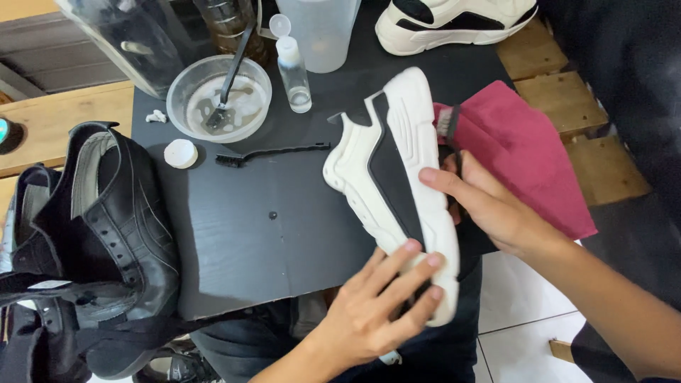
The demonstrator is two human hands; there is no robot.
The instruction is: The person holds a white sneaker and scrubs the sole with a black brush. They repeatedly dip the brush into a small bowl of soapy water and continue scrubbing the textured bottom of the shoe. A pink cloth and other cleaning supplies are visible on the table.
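Head view: both hands grip white sneaker; right hand partly behind sole.

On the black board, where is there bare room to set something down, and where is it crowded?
Bare: the black board between the thin brush, the black shoes and the white sneaker held by left hand and right hand. Crowded: the far edge, around the bowl and small bottle.

Sneaker upper hidden; second sneaker cut by top edge.

Sneaker sole white with black panel — cloth magenta — boots black — mat black
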